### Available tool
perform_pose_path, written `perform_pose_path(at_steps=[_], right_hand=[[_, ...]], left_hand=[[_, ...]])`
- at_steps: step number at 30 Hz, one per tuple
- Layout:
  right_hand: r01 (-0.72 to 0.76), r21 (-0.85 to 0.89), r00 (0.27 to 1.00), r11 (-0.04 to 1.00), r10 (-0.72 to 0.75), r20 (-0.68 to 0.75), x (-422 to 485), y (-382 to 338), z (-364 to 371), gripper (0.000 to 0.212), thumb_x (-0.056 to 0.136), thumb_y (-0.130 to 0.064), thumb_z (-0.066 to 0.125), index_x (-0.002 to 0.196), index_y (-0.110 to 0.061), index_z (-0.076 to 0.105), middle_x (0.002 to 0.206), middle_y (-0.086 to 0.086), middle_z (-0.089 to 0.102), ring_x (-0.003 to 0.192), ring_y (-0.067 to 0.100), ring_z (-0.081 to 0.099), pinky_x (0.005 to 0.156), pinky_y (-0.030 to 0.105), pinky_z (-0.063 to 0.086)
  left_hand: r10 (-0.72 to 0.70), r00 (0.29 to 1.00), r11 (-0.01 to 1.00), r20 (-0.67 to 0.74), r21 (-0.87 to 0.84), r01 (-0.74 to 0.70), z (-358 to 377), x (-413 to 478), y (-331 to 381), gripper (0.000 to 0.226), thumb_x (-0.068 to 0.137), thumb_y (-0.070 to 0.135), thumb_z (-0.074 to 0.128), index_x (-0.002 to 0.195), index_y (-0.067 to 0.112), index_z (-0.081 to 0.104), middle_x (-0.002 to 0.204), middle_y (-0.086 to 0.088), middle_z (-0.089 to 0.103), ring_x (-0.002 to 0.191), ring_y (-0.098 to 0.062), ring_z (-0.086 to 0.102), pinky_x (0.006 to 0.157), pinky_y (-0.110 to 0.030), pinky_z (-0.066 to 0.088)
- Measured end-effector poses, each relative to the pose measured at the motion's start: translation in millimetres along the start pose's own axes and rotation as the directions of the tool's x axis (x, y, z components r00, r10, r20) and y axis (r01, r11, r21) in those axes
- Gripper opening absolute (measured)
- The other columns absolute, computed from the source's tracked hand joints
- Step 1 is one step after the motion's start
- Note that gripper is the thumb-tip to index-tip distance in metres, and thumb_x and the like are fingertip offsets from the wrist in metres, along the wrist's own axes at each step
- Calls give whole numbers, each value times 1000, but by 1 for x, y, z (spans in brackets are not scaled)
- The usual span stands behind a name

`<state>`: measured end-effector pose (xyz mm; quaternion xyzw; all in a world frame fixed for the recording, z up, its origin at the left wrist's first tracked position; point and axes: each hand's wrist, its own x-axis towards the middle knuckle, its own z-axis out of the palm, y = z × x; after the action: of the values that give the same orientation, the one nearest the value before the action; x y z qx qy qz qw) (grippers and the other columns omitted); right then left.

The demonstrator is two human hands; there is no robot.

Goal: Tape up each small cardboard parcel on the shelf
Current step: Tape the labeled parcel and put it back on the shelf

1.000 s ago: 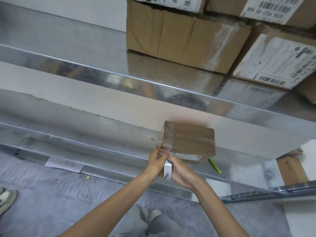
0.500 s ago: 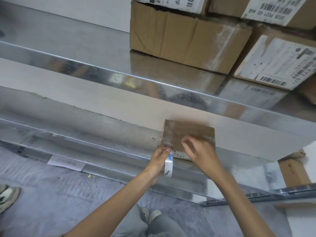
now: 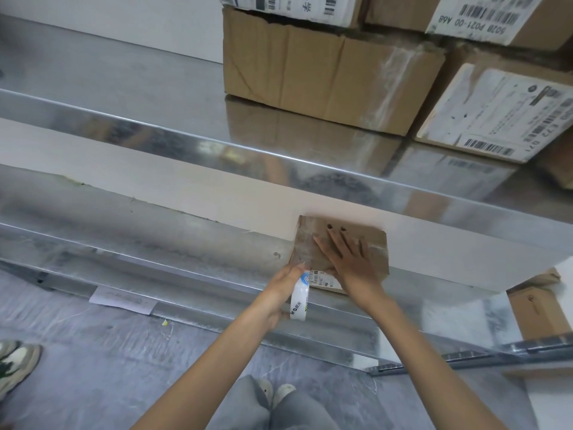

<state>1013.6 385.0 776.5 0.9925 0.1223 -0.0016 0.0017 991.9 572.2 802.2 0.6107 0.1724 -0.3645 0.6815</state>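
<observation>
A small brown cardboard parcel sits on the lower steel shelf, against the wall. Clear tape shines across its top. My right hand lies flat on the parcel's top, fingers spread and pressing down. My left hand is at the parcel's front left corner and grips a white roll of tape, held on edge just below the shelf lip. A printed label shows on the parcel's front face.
The upper steel shelf carries several larger labelled cartons at the right. Another carton stands low at the far right. A paper slip lies under the shelf edge; a shoe is on the floor at left.
My right hand left the tape roll and moved up onto the parcel's top, sliding left and flattening there. My left hand stayed at the corner with the roll.
</observation>
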Motion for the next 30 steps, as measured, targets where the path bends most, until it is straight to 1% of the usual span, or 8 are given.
perform_pose_path(at_steps=[3,6,8,12,16,20,25,30], right_hand=[[62,132,997,989,-54,-64,-5,14,3,77,86,-36,63,149,-27,20,158,1,14,146,25,15,116,51,11],[-37,513,987,858,113,-118,-16,21,-10,61,92,-50,49,145,-22,34,151,-11,23,144,8,11,117,26,9],[-48,590,909,806,280,-308,-30,27,-17,42,97,-43,40,127,-16,53,134,-5,48,130,10,36,106,15,22],[-260,594,671,761,585,-456,-55,56,3,32,94,-23,32,101,-7,59,101,7,60,96,26,51,80,23,35],[-520,600,632,608,746,-208,-59,78,47,11,90,-3,49,98,-4,56,95,15,58,92,36,54,75,37,41],[-784,387,580,485,794,180,-49,77,67,31,90,-24,58,111,-1,52,114,21,52,111,38,47,85,41,41],[-817,239,574,524,777,259,-39,80,71,33,93,-27,49,106,2,57,113,20,56,110,36,49,85,38,42],[-783,496,560,375,771,302,-40,86,65,24,97,-20,48,106,3,46,104,27,61,100,41,57,70,35,36]], left_hand=[[-2,998,999,69,49,-2,-4,-3,-2,29,87,46,62,114,35,58,95,4,62,85,-18,58,68,-29,50],[10,990,996,140,86,-22,-7,-4,0,27,88,39,65,113,35,59,103,3,62,88,-17,59,63,-28,51],[10,991,995,137,97,-24,-8,-4,3,23,88,38,64,111,36,60,104,2,62,89,-18,58,66,-29,49],[16,991,995,131,99,-29,-11,-2,6,23,88,39,64,111,35,60,101,2,64,88,-20,59,69,-31,50],[30,992,996,124,84,-40,-9,-1,7,21,88,38,64,109,35,61,100,1,63,87,-22,58,68,-32,51],[61,991,995,122,68,-70,-7,-1,6,21,90,36,62,111,33,60,101,-1,62,86,-22,58,67,-31,52],[73,988,996,132,43,-80,-6,-3,5,25,91,37,61,115,31,60,102,-2,63,83,-20,59,61,-28,52],[74,989,996,127,30,-79,-6,-4,4,26,90,37,61,115,31,60,105,-2,64,83,-20,60,59,-27,51]])
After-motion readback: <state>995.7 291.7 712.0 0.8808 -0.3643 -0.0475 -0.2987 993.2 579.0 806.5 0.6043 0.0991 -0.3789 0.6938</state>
